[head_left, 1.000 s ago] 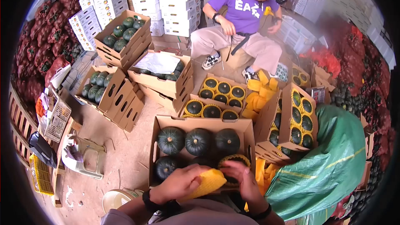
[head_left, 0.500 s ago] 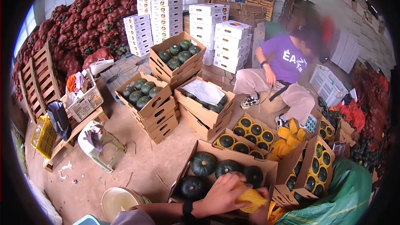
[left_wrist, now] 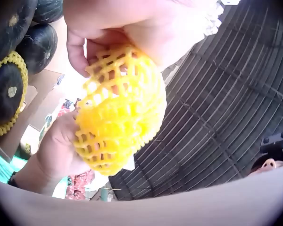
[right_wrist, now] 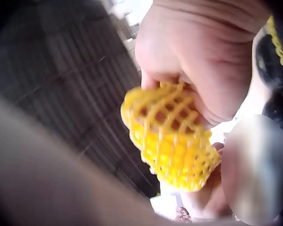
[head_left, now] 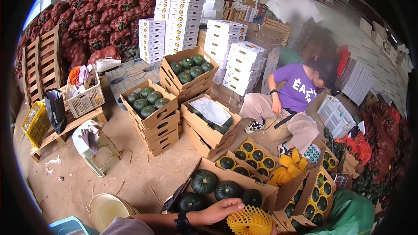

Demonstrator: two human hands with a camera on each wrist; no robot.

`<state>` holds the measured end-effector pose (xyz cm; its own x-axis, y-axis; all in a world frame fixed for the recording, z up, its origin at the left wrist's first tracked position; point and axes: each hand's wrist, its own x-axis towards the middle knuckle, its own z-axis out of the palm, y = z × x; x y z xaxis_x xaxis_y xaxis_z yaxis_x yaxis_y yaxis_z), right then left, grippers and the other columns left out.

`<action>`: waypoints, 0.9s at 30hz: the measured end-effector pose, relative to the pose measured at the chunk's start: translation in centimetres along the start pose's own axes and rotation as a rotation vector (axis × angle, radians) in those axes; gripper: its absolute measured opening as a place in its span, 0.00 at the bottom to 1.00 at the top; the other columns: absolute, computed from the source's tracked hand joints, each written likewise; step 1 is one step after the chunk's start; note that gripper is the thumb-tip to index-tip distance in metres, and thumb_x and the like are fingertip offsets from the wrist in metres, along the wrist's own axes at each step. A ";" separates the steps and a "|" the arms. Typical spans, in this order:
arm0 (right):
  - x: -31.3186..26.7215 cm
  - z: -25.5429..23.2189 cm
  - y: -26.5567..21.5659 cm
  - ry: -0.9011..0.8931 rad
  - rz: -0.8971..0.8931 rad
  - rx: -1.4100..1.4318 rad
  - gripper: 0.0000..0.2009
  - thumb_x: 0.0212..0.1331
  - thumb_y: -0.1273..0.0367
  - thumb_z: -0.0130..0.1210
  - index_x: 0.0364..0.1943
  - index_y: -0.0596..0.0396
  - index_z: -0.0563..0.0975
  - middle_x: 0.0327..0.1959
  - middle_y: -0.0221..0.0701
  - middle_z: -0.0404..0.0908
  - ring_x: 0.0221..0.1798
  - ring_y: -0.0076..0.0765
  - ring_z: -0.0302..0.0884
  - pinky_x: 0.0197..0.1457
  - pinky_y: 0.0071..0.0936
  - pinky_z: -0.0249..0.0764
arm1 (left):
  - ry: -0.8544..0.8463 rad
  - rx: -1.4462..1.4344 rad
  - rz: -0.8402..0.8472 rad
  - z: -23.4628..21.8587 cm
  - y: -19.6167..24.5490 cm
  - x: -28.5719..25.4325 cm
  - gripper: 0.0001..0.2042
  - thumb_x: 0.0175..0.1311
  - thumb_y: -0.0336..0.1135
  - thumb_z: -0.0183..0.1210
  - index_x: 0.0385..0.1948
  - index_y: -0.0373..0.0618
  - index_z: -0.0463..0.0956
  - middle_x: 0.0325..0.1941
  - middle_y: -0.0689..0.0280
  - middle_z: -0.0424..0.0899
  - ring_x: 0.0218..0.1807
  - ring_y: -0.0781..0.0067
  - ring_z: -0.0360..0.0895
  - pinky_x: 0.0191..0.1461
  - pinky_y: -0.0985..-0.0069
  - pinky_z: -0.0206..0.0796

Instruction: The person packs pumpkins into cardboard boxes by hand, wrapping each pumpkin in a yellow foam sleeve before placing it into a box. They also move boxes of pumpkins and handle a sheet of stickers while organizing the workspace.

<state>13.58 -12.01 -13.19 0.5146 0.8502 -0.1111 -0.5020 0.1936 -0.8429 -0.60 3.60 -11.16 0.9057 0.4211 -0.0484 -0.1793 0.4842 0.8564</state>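
Observation:
A yellow foam net sleeve (head_left: 249,221) is spread between my two hands, its mesh stretched wide in the left wrist view. My left hand (head_left: 220,211) grips one end, with fingers curled into the mesh. The other end is held by my right hand (right_wrist: 198,56), which is mostly behind the net in the head view. Just beyond them stands an open cardboard box (head_left: 261,186) with dark green pumpkins (head_left: 204,181) in it. One pumpkin (left_wrist: 7,89) in the left wrist view wears a yellow net.
Boxes of netted pumpkins (head_left: 320,196) and loose yellow nets (head_left: 289,167) lie beyond at right, beside a green sheet (head_left: 352,213). Stacked boxes (head_left: 159,126) stand ahead. A person in purple (head_left: 296,87) sits opposite. A bucket (head_left: 106,211) and stool (head_left: 98,148) are at left.
The head view has swung left and upward, shifting the scene. The sleeve, flattened and folded a second ago, is now opened out into a rounded shape between both hands.

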 end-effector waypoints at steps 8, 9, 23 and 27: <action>2.5 3.3 0.9 0.070 -0.273 0.018 0.25 0.71 0.53 0.30 0.56 0.60 0.68 0.54 0.40 0.74 0.58 0.40 0.70 0.61 0.38 0.67 | 0.106 0.868 0.613 0.6 1.6 -1.6 0.12 0.64 0.37 0.57 0.46 0.47 0.74 0.55 0.60 0.71 0.60 0.57 0.64 0.65 0.62 0.51; 2.5 3.3 0.7 0.055 -0.292 0.065 0.26 0.71 0.53 0.30 0.57 0.60 0.68 0.54 0.40 0.74 0.58 0.41 0.70 0.61 0.38 0.67 | 0.052 0.734 0.540 0.5 1.4 -1.6 0.10 0.64 0.37 0.57 0.42 0.45 0.75 0.53 0.60 0.73 0.58 0.57 0.66 0.64 0.63 0.53; 2.9 1.2 1.6 -0.496 -0.061 -0.532 0.28 0.55 0.59 0.63 0.58 0.53 0.67 0.60 0.37 0.68 0.62 0.40 0.67 0.64 0.33 0.64 | -0.467 -0.650 0.143 0.8 1.5 -1.4 0.55 0.45 0.76 0.54 0.70 0.49 0.45 0.73 0.51 0.50 0.73 0.48 0.50 0.72 0.50 0.45; 10.0 0.7 -5.6 -0.389 -0.255 -1.497 0.37 0.50 0.63 0.64 0.66 0.43 0.59 0.62 0.42 0.63 0.63 0.49 0.65 0.61 0.38 0.69 | 0.019 -0.468 0.122 -2.5 1.3 -1.0 0.47 0.53 0.67 0.55 0.71 0.55 0.44 0.74 0.60 0.50 0.73 0.53 0.50 0.71 0.53 0.48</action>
<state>21.03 -4.24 -9.16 0.1523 0.9871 0.0485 0.8089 -0.0963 -0.5801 -2.71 5.72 -11.33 0.8610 0.5079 0.0243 -0.4409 0.7218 0.5336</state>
